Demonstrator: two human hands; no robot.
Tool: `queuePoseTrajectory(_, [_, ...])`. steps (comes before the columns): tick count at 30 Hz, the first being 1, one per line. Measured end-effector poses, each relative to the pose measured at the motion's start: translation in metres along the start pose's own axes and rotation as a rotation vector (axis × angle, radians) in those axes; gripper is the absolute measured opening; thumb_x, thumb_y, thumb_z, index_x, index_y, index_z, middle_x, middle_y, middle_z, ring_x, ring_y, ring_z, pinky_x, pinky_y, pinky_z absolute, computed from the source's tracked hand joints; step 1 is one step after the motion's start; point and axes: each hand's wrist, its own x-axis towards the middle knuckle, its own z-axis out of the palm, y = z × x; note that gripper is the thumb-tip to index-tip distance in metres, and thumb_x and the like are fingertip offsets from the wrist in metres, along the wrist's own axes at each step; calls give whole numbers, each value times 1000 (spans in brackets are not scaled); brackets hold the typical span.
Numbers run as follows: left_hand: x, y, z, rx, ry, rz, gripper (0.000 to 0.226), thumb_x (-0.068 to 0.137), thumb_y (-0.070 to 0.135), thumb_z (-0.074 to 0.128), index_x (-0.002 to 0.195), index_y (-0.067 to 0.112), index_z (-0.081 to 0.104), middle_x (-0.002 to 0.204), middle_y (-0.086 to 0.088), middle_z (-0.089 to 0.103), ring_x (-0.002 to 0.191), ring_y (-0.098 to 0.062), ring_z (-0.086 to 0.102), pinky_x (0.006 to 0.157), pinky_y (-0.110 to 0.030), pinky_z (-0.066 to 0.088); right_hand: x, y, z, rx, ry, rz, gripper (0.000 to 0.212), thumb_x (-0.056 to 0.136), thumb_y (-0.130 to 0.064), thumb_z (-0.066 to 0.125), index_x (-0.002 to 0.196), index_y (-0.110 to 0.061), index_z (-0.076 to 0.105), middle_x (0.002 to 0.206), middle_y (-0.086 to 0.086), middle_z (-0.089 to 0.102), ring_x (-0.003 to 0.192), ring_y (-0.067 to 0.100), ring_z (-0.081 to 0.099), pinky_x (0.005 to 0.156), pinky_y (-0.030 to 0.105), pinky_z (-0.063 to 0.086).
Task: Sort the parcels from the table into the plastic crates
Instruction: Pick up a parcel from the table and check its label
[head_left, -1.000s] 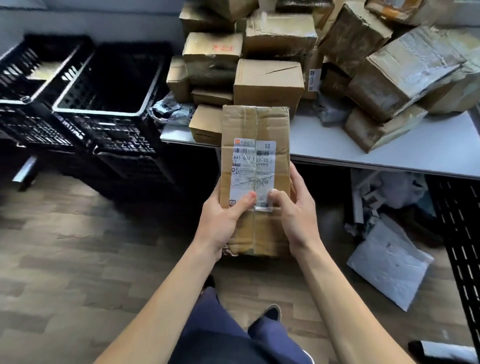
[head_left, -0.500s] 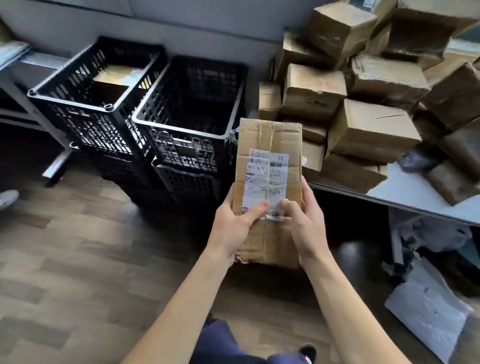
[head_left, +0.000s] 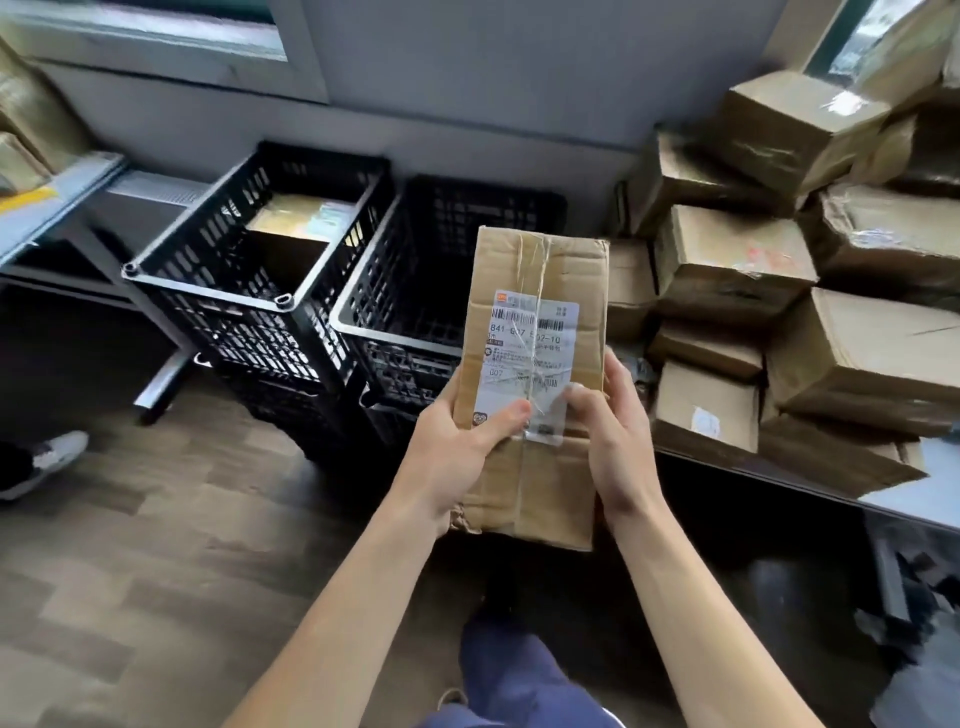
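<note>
A long brown cardboard parcel (head_left: 537, 270) with a white shipping label is held upright in front of me. My left hand (head_left: 457, 452) grips its left edge with the thumb on the label. My right hand (head_left: 613, 431) grips its right edge, thumb also on the label. Behind the parcel stand two black plastic crates: the left crate (head_left: 208, 275) holds a brown parcel (head_left: 298, 221), and the right crate (head_left: 395, 332) looks dark inside. A pile of several brown parcels (head_left: 732, 260) covers the table (head_left: 930, 488) on the right.
The crates sit stacked on lower crates on a wooden floor (head_left: 130, 571). A grey metal shelf frame (head_left: 62, 208) stands at left, with someone's shoe (head_left: 47, 457) near it. Dark clutter lies under the table at lower right. A grey wall runs behind.
My view has swung left, so the crates now sit behind the parcel and the parcel pile has slid to the right. Both hands keep the same grip on the parcel.
</note>
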Motion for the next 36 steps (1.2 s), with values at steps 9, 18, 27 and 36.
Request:
queuePoseTrajectory(9, [96,69,-36,74,57,-7,39,89,28,80,126,24,68,107,12,80,100,-5,75,95,-28,58,144,-43,47,34,-24,-4,87,78,-51,65,158,-33,37,158,-5,43,136,-1,45,120,34,36])
queuePoseTrajectory(18, [165,104,-84,125,-63,-8,45,86,29,79,128,20,68,118,7,78,112,-11,73,102,-34,55,256,-84,93,29,-47,-136,63,87,-39,66,145,-22,50,139,1,65,127,18,63,113,48,47])
queuePoseTrajectory(27, [271,149,-193,249,-237,56,36,92,22,77,127,23,66,112,9,79,104,-8,75,82,-19,59,312,-101,193,90,244,-252,28,90,-22,61,114,-13,50,100,-8,61,86,-4,60,81,13,47])
queuePoseTrajectory(36, [367,185,-303,297,-452,52,48,82,38,78,126,26,64,117,6,78,109,-14,73,102,-37,54,343,-119,320,152,542,-322,19,87,-22,57,103,-15,49,94,-2,52,87,10,52,85,27,45])
